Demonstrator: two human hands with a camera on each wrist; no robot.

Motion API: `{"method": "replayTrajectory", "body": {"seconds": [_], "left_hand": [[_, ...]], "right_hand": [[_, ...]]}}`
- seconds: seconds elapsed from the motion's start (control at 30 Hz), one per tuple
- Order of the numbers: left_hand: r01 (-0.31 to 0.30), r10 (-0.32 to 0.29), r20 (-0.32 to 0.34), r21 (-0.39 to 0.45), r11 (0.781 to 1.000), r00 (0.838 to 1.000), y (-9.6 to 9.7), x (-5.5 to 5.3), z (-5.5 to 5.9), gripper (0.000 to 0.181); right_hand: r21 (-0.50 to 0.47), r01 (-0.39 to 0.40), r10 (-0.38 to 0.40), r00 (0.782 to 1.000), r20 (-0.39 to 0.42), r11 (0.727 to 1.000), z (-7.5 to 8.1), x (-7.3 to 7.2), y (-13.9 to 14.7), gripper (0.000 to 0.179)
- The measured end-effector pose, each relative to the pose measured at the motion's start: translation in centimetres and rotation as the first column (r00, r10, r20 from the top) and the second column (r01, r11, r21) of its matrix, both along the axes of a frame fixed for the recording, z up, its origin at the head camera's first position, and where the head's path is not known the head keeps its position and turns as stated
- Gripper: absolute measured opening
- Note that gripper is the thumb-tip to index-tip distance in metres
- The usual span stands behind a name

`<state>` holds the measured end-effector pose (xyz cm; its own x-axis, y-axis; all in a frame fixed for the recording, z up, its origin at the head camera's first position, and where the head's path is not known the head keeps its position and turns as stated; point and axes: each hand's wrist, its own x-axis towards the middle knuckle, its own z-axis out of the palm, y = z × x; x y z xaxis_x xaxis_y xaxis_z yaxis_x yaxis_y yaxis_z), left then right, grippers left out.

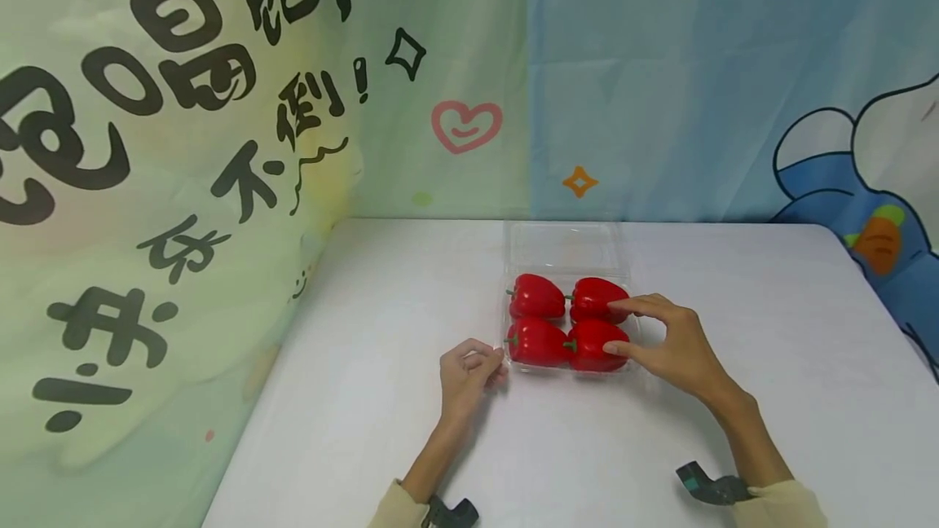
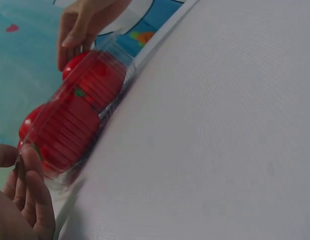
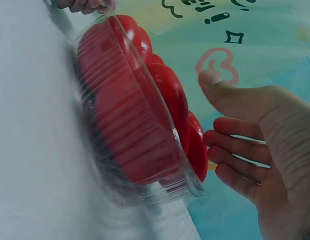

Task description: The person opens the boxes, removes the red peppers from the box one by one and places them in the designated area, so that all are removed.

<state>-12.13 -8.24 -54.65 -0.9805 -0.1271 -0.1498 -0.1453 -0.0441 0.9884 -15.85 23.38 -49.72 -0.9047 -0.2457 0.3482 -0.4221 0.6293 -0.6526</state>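
Bell peppers point(image 1: 537, 342) sit in clamshell box point(image 1: 565, 247); likely light, firm, slippery: best held round middle. Left hand point(image 1: 469, 375) pinches box's near-left corner; right hand point(image 1: 673, 345), spread, empty, at box's right.

From where I sit, the red peppers point(image 1: 538, 341) look smooth and very glossy, with bright highlights on their skins; whether they are plastic or real I can't tell. I see their container point(image 3: 127, 130) as thin, clear, shiny plastic, ribbed along the walls with a smooth, glinting rim, and the lid point(image 1: 565, 244) as the same transparent plastic. My wrist feed shows the white tabletop point(image 2: 209, 125) matt, with a fine, cloth-like grain. The printed backdrop point(image 1: 623, 104) reads to me as softly creased fabric, mostly matt. I make out cream sleeves point(image 1: 781, 505) in dull cloth.
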Motion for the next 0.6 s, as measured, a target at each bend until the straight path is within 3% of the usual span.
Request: {"method": "replayTrajectory", "body": {"seconds": [0.6], "left_hand": [[0.009,-0.009,-0.017,0.015,1.000,1.000,-0.06,-0.01,-0.06,0.017]], "right_hand": [[0.207,-0.080,0.046,0.986,0.161,0.975,0.26,0.68,0.01,0.077]]}}
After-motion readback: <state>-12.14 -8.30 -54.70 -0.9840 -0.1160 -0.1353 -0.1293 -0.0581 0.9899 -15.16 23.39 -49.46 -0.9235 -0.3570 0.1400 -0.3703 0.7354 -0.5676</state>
